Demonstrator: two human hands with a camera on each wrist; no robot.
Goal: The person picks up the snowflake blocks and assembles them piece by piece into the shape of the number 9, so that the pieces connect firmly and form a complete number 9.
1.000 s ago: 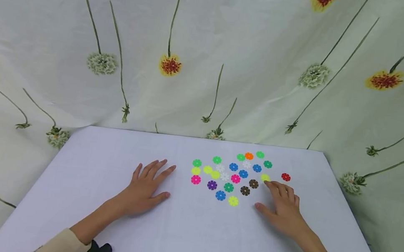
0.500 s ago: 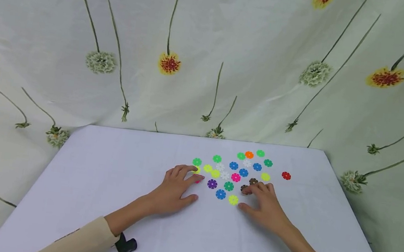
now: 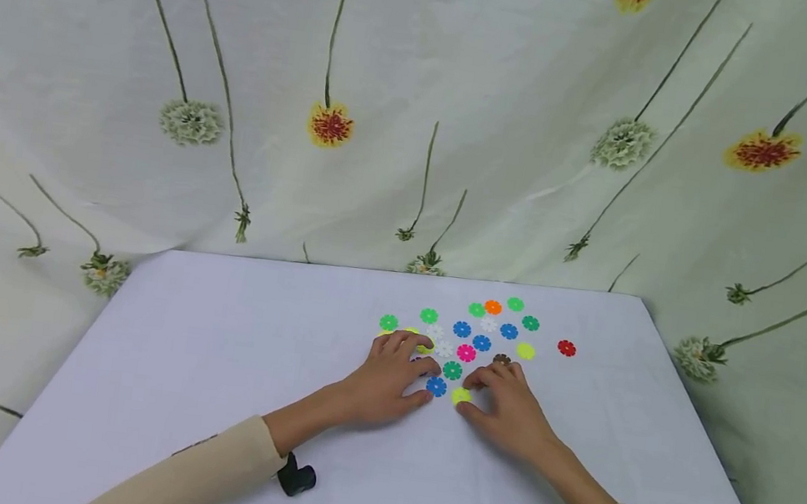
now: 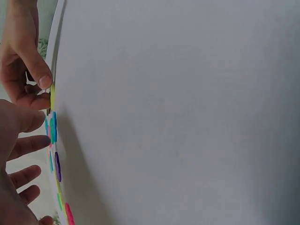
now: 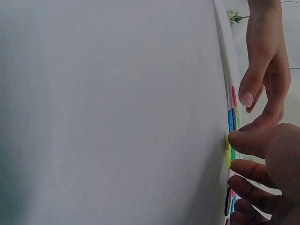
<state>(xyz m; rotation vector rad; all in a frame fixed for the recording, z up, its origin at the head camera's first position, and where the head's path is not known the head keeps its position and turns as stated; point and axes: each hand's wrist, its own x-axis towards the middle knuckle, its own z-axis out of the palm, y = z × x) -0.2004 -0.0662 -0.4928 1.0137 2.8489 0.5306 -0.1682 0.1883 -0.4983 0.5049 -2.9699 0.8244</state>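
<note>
on my head view i counted two hands at one table (image 3: 130, 386). the left hand (image 3: 388, 380) was released, fingers loosely bent, thumb and index either side of one blue disc (image 3: 436, 386) on the table. the right hand (image 3: 508, 412) set thumb and index at one yellow disc (image 3: 460, 396) lying there; i could not tell whether it pinched that disc. i also counted, fully visible: four light green discs (image 3: 429, 316), two dark green discs (image 3: 453, 371), three further blue discs (image 3: 481, 343), one orange disc (image 3: 492, 307), one red disc (image 3: 566, 348) and one pink disc (image 3: 466, 352). the right hand partly covered one brown disc (image 3: 502, 358). my left wrist view showed one purple disc (image 4: 57, 167).
</note>
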